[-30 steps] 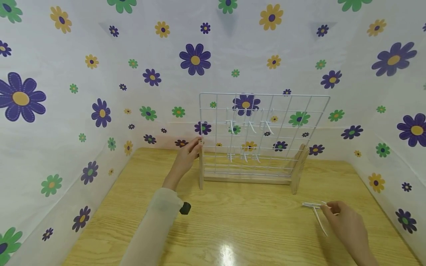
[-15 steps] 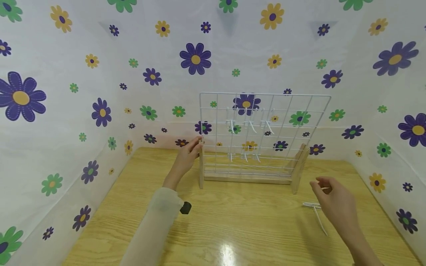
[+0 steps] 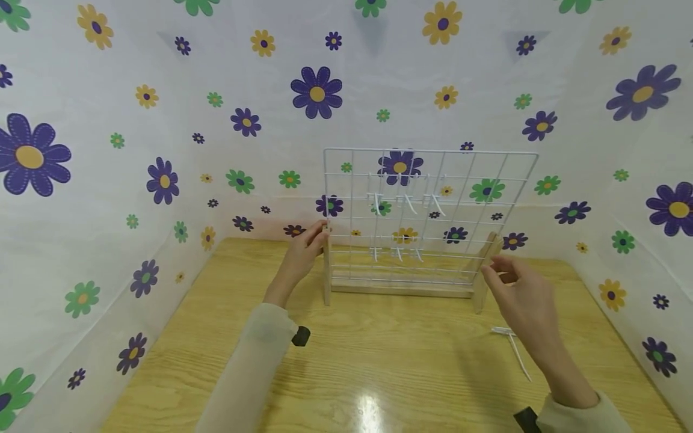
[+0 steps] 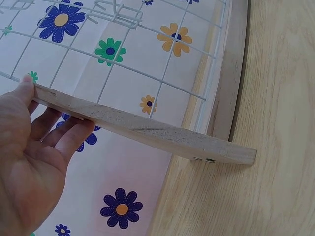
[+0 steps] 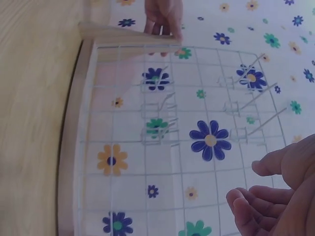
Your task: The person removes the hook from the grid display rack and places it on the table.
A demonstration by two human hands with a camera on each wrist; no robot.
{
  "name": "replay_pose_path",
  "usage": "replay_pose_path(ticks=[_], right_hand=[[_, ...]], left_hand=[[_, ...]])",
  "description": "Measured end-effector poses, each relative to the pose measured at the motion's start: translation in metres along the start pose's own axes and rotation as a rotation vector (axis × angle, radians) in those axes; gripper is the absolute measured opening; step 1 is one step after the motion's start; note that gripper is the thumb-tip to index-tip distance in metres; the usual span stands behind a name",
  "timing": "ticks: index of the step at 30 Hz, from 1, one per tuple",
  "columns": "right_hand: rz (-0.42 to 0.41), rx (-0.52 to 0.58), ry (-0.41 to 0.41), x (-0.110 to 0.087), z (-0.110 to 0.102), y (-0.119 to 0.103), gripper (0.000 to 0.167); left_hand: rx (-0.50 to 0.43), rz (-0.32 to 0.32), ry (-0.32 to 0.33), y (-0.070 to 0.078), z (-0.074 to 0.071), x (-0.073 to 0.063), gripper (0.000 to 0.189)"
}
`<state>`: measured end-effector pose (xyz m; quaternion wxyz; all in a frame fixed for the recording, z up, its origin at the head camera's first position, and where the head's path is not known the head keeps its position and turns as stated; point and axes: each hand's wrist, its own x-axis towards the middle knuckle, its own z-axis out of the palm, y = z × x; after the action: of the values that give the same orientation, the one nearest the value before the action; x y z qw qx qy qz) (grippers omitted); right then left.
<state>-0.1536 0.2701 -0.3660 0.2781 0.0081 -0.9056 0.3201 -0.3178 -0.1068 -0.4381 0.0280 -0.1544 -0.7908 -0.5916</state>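
Note:
A white wire grid rack (image 3: 428, 150) stands upright on a wooden base, with several white hooks (image 3: 407, 204) hung on it in two rows. My left hand (image 3: 300, 255) grips the top of its left wooden side post (image 4: 138, 125), thumb on one side and fingers on the other. Close to the right wooden post (image 3: 479, 294), my right hand (image 3: 524, 304) is raised with fingers loosely bent. The right wrist view shows a gap between its thumb and fingers (image 5: 263, 199), with nothing held. Below that hand, a loose white hook (image 3: 503, 331) lies on the table, partly covered by the wrist.
The wood-grain table (image 3: 346, 367) runs back to white curtains (image 3: 260, 90) with printed flowers, which stand behind and on both sides. Dark wrist cameras (image 3: 301, 336) sit at both sleeves.
My right hand has left the loose hook on the table and moved up and left toward the rack's right post. The left hand keeps its grip on the left post.

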Motion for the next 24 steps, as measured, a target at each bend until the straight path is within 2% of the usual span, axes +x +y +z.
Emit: replay_pose_path(ticks=[10, 17, 24], right_hand=[[-0.065, 0.106, 0.034, 0.020, 0.014, -0.029, 0.028], [-0.097, 0.104, 0.059, 0.033, 0.018, -0.044, 0.028], [-0.107, 0.107, 0.033, 0.043, 0.019, -0.057, 0.032]], left_hand=[[-0.008, -0.003, 0.000, 0.000, -0.003, -0.002, 0.055], [-0.015, 0.002, -0.004, 0.001, -0.002, -0.001, 0.054], [-0.015, -0.005, 0.000, 0.002, -0.002, -0.001, 0.054]])
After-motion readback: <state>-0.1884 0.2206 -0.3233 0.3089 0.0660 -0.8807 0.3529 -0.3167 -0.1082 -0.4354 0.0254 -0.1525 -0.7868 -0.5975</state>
